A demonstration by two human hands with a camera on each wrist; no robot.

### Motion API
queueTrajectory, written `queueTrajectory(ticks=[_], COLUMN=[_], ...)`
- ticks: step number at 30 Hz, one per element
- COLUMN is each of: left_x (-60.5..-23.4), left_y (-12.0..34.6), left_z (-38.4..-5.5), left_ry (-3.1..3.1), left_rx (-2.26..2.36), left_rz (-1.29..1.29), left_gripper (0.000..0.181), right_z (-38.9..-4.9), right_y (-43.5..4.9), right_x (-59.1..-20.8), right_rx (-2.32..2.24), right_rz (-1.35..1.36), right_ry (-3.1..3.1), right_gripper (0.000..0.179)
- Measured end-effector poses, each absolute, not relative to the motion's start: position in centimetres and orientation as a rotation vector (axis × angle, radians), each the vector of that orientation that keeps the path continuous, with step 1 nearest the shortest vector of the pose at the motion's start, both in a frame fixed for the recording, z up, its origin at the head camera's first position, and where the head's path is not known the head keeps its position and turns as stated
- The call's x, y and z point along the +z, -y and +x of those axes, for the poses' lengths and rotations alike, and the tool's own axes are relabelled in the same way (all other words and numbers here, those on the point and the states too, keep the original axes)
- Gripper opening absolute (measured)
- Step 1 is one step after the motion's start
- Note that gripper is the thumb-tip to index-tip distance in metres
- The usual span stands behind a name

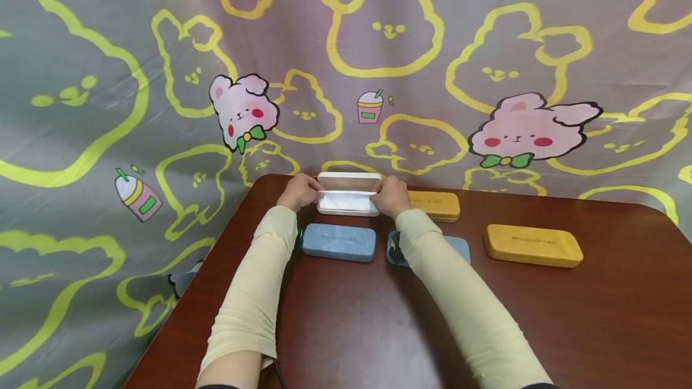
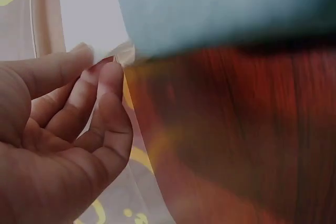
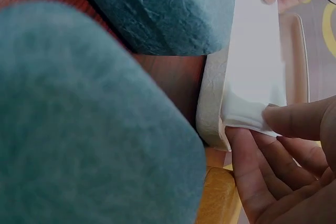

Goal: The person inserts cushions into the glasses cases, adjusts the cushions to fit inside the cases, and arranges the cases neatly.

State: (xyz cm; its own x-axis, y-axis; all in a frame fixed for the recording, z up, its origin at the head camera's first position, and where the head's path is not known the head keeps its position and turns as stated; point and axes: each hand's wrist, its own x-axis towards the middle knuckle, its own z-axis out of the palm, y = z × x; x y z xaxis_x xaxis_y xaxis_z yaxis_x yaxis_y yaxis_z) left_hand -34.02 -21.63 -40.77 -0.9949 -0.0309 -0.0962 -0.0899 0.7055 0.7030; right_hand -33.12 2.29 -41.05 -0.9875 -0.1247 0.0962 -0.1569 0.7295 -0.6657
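At the back of the table a white glasses case (image 1: 348, 212) stands with its lid raised, showing a beige inside. Across its opening lies a white cloth (image 1: 346, 202), stretched between both hands. My left hand (image 1: 301, 192) pinches the left end between thumb and fingers; a crumpled corner of the cloth (image 2: 94, 14) shows at the fingertips in the left wrist view. Gripping the right end is my right hand (image 1: 393, 196), its thumb on top of the cloth (image 3: 257, 51) and fingers beneath in the right wrist view. What lies under the cloth is hidden.
A blue glasses case (image 1: 339, 242) lies in front of the white one, and another blue case (image 1: 456, 249) is partly covered by the right forearm. One yellow case (image 1: 437, 206) sits beside the right hand, a second yellow case (image 1: 534, 246) farther right. A patterned curtain (image 1: 303, 47) hangs behind.
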Motion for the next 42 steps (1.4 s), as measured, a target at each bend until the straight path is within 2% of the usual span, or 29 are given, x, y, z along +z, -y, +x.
queueTrajectory(ticks=[11,24,29,32,37,42], left_x=[-41.2,-40.9,-40.9,-41.0,-41.3,-41.3], left_y=[21.6,22.4,22.9,22.9,22.6,22.1], left_z=[-34.2,-33.7,-33.7,-33.8,-34.0,-34.2], left_ry=[-2.863,-2.843,-2.82,-2.725,-2.536,-2.514], left_rx=[1.148,1.183,1.298,1.467,1.572,1.515], left_rz=[-0.09,-0.112,-0.267,-0.397,-0.543,-0.523], left_gripper=[0.01,0.014,0.013,0.028,0.069,0.081], right_z=[-33.4,-33.4,-33.5,-33.4,-33.6,-34.1], right_y=[-2.0,-3.0,-3.6,-3.5,-2.8,-2.1], right_x=[-41.1,-41.3,-40.2,-39.7,-39.6,-39.8], right_rx=[1.021,1.217,1.283,1.512,1.688,1.621], right_rz=[0.209,0.203,0.077,-0.065,-0.108,-0.091], right_ry=[2.927,2.898,2.883,2.877,2.982,3.037], right_gripper=[0.008,0.033,0.035,0.028,0.051,0.067])
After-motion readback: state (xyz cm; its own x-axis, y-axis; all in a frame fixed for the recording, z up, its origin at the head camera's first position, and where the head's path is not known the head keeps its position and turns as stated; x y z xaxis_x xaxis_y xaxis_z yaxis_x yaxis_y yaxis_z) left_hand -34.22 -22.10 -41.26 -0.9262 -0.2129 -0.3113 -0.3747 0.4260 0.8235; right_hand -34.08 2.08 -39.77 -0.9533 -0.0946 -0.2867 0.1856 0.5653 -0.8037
